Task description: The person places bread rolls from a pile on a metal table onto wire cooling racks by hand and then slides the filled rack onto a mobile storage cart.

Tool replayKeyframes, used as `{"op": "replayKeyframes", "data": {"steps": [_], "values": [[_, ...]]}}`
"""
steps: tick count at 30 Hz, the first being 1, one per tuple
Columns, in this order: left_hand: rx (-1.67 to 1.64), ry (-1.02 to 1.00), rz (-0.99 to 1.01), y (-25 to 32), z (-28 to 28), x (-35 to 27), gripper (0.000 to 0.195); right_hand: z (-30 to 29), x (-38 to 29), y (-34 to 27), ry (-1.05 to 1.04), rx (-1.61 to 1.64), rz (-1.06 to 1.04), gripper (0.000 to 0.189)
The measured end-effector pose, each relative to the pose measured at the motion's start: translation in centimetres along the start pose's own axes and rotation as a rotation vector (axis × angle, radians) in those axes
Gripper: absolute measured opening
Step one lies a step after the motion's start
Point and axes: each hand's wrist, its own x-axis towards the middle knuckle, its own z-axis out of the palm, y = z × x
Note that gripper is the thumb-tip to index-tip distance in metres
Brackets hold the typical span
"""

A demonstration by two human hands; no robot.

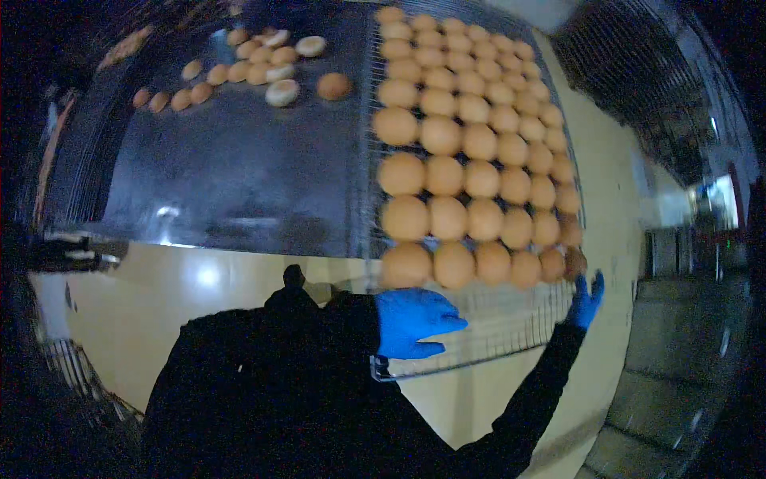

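Observation:
Rows of round brown buns (482,179) cover most of a long wire rack (508,317), whose near end shows bare wires. Over that near end is my left hand (416,323) in a blue glove, palm down, thumb and fingers apart, just below the front row. My right hand (586,305), also gloved in blue, is at the rack's right edge with its fingers spread. Its fingertips reach the dark corner bun (575,263); whether they touch it is unclear. Neither hand visibly holds anything.
Left of the rack is a dark metal work surface (239,167). Loose buns (257,73) lie at its far end, a few showing pale undersides (282,93). A bluish object (221,45) stands among them. The yellowish floor (209,299) shows below.

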Motion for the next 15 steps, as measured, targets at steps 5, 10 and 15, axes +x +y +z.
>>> {"op": "replayKeyframes", "data": {"steps": [5,10,15], "values": [[-0.079,0.000,0.278,-1.1,-1.9,-2.8,0.050,2.5,-1.4,-8.4,0.038,-0.191,-0.226,0.055],[-0.225,0.228,0.334,-4.4,-15.7,-10.8,0.053,19.0,-11.2,-29.6,-0.202,-0.117,-0.561,0.053],[0.576,0.727,-0.495,-19.0,-36.3,-26.9,0.062,44.1,-16.8,-36.2,-0.786,-0.281,-0.749,0.060]]}}
